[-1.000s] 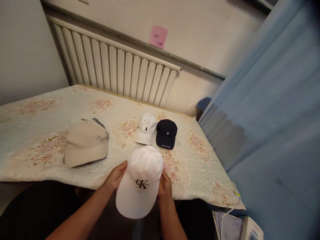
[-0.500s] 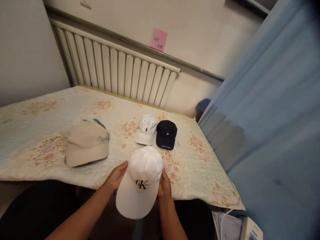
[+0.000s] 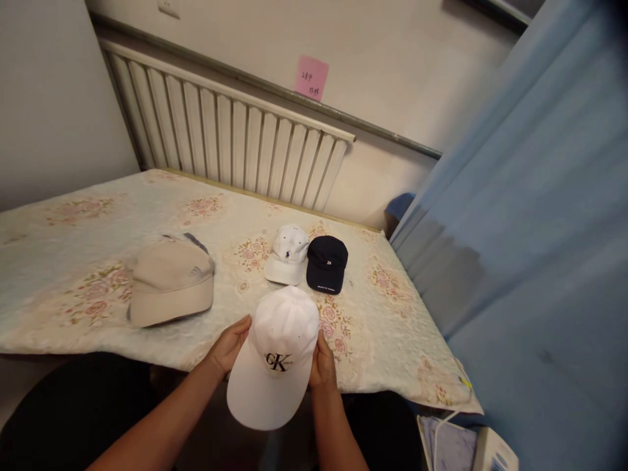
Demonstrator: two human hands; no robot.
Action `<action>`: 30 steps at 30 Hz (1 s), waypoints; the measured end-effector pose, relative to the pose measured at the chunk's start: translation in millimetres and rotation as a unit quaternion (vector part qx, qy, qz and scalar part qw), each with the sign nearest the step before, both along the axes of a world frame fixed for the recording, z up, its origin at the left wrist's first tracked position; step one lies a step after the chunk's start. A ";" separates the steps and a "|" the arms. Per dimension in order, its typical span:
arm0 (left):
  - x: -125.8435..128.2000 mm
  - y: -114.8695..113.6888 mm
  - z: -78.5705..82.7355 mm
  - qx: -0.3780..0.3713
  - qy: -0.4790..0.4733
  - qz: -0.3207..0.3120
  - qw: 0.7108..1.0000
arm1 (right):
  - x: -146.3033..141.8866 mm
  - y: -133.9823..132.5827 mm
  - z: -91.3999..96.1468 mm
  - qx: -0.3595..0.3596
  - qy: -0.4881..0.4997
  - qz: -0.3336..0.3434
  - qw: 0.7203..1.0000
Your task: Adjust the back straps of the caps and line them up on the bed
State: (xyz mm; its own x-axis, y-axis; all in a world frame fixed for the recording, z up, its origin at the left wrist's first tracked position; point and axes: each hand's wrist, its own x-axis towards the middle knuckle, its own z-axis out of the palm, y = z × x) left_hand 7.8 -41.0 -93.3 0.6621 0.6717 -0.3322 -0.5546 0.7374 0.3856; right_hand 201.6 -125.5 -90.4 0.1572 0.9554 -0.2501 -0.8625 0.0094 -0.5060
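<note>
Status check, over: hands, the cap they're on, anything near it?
Left hand and right hand gripping white CK cap by its sides. Brim toward the person. Just beyond: white emblem cap, dark cap. Tan cap off left.

The left forearm (image 3: 157, 418) is bare and slants from the near left corner toward the far right, ending in the left hand (image 3: 229, 345). The right forearm (image 3: 335, 428), bare too, runs more directly away from the near edge, leaning slightly left up to the right hand (image 3: 324, 364). The hands face each other, apart, at nearly the same depth, each in a holding pose. The left hand's fingers (image 3: 242, 323) point far and right; the right hand's are partly hidden. The left leg (image 3: 73, 415) and right leg (image 3: 385, 428), both dark-clad, are spread on either side.
</note>
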 end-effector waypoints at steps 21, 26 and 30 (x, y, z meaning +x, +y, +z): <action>-1.9 0.0 -4.2 -0.002 -0.012 -0.006 1.000 | -1.3 -1.6 1.2 -0.010 -0.007 -0.003 1.000; -2.6 0.0 -6.2 -0.002 -0.017 -0.011 1.000 | -1.9 -2.3 0.6 -0.001 -0.004 0.007 1.000; -2.5 -0.6 -4.7 0.001 -0.020 -0.009 1.000 | -1.7 -1.8 -0.5 0.008 0.004 0.013 1.000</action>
